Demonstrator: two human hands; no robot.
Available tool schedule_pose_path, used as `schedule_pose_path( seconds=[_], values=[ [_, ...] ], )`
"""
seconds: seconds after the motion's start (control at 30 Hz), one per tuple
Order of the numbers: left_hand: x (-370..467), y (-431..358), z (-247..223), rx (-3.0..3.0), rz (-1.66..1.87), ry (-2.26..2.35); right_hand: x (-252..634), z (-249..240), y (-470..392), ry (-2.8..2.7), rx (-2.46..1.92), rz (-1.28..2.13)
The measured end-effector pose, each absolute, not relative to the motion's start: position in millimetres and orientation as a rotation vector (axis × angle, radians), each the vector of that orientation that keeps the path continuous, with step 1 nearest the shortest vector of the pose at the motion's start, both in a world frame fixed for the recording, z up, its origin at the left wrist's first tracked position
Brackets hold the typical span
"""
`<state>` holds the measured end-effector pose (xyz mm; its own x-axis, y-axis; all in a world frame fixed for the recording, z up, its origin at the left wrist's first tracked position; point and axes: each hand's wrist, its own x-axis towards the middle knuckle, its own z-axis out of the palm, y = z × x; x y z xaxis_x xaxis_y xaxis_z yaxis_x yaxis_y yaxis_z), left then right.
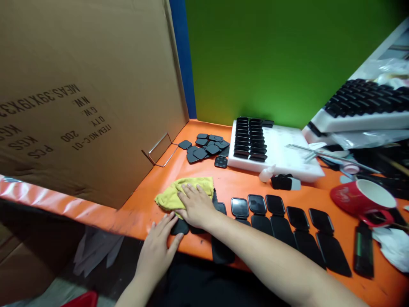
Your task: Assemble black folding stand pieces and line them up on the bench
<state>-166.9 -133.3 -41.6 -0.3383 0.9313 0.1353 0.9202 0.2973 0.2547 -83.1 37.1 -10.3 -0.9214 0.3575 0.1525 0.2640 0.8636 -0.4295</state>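
My right hand [198, 206] presses down on a bunched yellow cloth [172, 195], its fingers bent over the fabric. Beneath the cloth lie black panels, mostly hidden. Close by, my left hand [158, 247] has its fingers stretched out and its thumb apart, with fingertips at the edge of a rounded black panel [180, 227]. Beside my right forearm, several hinged black pieces with square glossy tops stand out in a row, among them one [321, 220] near the right end. My forearm covers part of this row.
A large cardboard box [79, 98] walls off the left, with a wire frame [161, 151] against it. Loose black plates [204, 149] are piled behind the cloth. A white foam tray [287, 149] holds upright black pieces. Rightward lie a tipped red mug [351, 198] and a second loaded tray [361, 121].
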Motion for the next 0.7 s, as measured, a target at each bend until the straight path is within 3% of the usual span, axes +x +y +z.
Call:
schedule_pose_path(
  seconds=[0.2,0.4,0.57,0.7],
  values=[
    [-163,-134,-43,1.383,0.526,2.669,-65,-13,25,-2.879,-0.323,0.656],
    [-163,-135,-42,1.38,0.538,2.683,-44,-10,-1,-2.858,-0.156,0.732],
    [-166,-137,-39,1.386,0.532,2.639,-52,-2,-12,-2.906,-0.297,0.81],
    [-165,-137,-40,1.372,0.495,2.735,-47,20,4,-2.593,-0.605,1.181]
  ],
)
